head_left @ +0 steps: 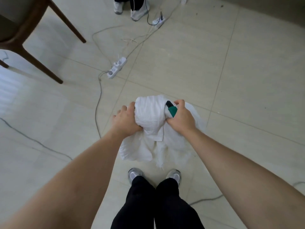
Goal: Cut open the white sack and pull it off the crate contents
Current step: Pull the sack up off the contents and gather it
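Both hands gripped the white sack (149,116), which was bunched up and held above the tiled floor (214,66) just ahead of the person's 2 grey shoes (135,175). The left hand (125,120) had its fingers curled into the sack's left side. The right hand (180,117) clutched the right side — and with it a green-handled cutter (171,109), its black tip pointing up and away. Loose folds of the sack hung below the wrists. Further off lay a white power strip (117,67) with grey cables (98,103), beside a wooden chair (33,38).
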